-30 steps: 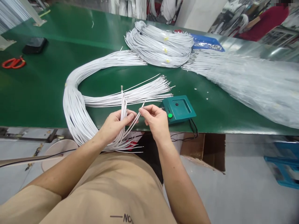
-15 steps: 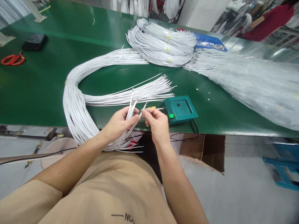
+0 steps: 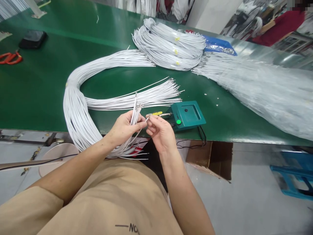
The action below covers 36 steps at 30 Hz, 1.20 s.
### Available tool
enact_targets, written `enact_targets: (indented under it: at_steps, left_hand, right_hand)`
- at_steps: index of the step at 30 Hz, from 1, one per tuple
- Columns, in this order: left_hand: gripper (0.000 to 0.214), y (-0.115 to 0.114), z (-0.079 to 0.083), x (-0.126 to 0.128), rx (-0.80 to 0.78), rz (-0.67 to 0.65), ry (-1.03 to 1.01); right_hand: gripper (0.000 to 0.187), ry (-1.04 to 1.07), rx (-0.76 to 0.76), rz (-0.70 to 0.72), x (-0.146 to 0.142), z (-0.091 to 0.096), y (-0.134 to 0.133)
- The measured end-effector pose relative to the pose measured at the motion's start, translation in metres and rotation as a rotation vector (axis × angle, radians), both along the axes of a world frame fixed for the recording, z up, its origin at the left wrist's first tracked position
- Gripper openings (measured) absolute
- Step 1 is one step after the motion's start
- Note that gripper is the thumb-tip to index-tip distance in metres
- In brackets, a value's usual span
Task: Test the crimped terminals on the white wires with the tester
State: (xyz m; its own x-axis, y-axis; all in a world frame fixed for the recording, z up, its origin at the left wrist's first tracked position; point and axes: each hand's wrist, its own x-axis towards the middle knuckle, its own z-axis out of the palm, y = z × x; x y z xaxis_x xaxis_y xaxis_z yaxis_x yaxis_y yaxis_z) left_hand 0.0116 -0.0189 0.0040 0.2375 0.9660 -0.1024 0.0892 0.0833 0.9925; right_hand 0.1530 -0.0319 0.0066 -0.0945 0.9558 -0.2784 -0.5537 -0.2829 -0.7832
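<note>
My left hand [image 3: 127,127] is closed round a small bunch of white wires [image 3: 134,116], their metal-tipped ends sticking up above the fingers. With thumb and fingertips, my right hand [image 3: 161,132] pinches the end of one white wire just beside the left thumb. Right behind the right hand stands a teal tester box [image 3: 192,114] with a green button; a yellow clip [image 3: 157,113] on a metal lead projects from its left side. A thick white wire bundle [image 3: 73,94] curves over the table's left part and hangs down past the front edge, under my left forearm.
Coiled white wires [image 3: 168,45] lie at the back beside a blue tray [image 3: 220,45]. Plastic-covered wires [image 3: 264,88] spread to the right. Red scissors [image 3: 11,58] and a black object [image 3: 33,39] sit left. Below are a cardboard box [image 3: 207,160] and a blue stool [image 3: 293,181]. A person in red [image 3: 281,29] is beyond.
My right hand has turned, its palm showing more, and the wire end between its fingertips has tipped lower. My left hand keeps its hold on the bunch. The view has shifted slightly.
</note>
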Motion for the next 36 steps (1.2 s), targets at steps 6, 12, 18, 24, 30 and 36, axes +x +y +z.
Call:
enact_targets:
  at_steps: [6,12,18,24,30,36]
  left_hand:
    - [0.02,-0.006,0.003,0.003,-0.038,-0.055,-0.038]
    - [0.021,-0.01,0.001,0.004,-0.048,-0.047,-0.046]
    - [0.019,-0.011,0.004,0.004,-0.092,-0.06,-0.15]
    - [0.018,-0.011,0.005,0.004,-0.011,-0.023,-0.043]
    - [0.035,-0.008,0.003,0.002,-0.003,-0.027,-0.027]
    - [0.051,-0.003,0.005,0.004,-0.214,-0.103,-0.21]
  right_hand:
    - [0.025,0.065,-0.068,0.079,0.005,0.006,0.009]
    - [0.028,-0.076,-0.051,0.171,0.005,0.009,0.017]
    - [0.03,0.088,-0.094,0.209,0.007,0.001,0.01]
    - [0.022,0.147,-0.101,0.15,0.009,-0.005,0.002]
    - [0.02,-0.25,0.08,-0.053,0.006,0.002,-0.006]
    - [0.017,-0.889,0.327,-0.188,0.002,-0.006,-0.006]
